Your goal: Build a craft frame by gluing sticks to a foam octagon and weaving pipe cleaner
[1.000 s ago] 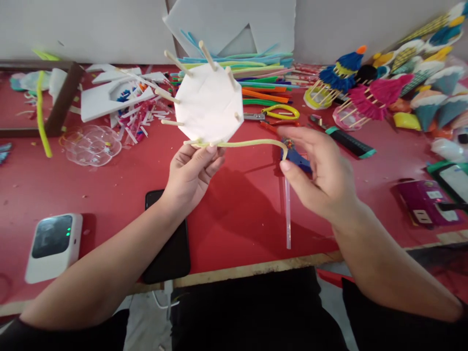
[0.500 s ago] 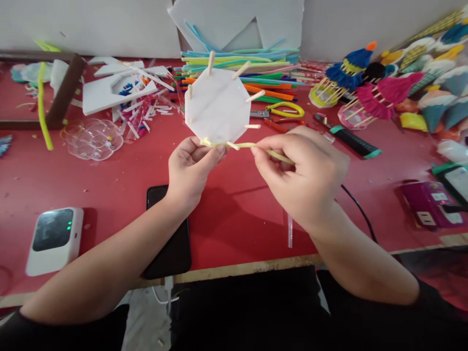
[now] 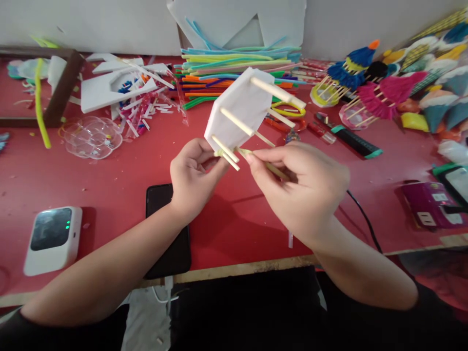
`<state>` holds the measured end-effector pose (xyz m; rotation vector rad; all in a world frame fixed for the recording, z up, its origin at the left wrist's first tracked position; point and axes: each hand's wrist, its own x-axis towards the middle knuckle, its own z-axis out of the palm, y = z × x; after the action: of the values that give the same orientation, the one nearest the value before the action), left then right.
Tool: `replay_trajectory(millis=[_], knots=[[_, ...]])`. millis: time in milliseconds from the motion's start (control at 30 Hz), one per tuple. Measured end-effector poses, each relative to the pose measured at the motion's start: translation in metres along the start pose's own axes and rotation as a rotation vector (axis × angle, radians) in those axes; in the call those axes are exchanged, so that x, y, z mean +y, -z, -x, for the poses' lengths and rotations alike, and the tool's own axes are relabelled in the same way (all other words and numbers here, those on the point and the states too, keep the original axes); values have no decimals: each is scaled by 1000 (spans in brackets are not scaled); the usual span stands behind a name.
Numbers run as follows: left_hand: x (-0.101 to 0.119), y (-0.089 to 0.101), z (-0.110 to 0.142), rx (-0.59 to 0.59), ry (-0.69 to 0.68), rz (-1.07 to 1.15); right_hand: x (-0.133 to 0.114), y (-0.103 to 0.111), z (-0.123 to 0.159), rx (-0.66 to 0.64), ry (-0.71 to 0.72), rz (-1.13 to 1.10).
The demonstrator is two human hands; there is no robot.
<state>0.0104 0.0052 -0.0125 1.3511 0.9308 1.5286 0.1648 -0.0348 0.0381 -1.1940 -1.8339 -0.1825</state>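
A white foam board [image 3: 237, 107] cut with many straight sides is held up tilted above the table. Several pale wooden sticks [image 3: 237, 122] stand out from its face. My left hand [image 3: 193, 170] is closed on the board's lower edge, thumb and fingers pinching it. A yellow-green pipe cleaner [image 3: 243, 151] runs along that edge by the sticks. My right hand [image 3: 300, 180] pinches the pipe cleaner between thumb and forefinger, and its free end lies under the curled fingers.
Coloured pipe cleaners [image 3: 234, 63] are piled at the back, with pliers [image 3: 287, 109] in front. Small stick-and-fluff models [image 3: 383, 95] stand at right. A clear petal-shaped tray [image 3: 93, 139], a black phone [image 3: 171, 253] and a white device [image 3: 53, 239] lie left.
The foam board has turned from facing me to a slant, so its sticks now point right and down. My right hand has moved slightly closer to my left.
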Motion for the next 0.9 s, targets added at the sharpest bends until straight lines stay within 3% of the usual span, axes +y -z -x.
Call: replay_trajectory(millis=[167,400,700,900], knots=[[0,0,0,44,23,-15,0,-13,10,9,158,61],[4,-3,-1,66,105,65,2,-20,14,58,244,123],[7,-4,0,94,263,192,4,-28,19,45,257,91],[5,-4,-2,77,324,252,9,-29,16,26,149,-40]])
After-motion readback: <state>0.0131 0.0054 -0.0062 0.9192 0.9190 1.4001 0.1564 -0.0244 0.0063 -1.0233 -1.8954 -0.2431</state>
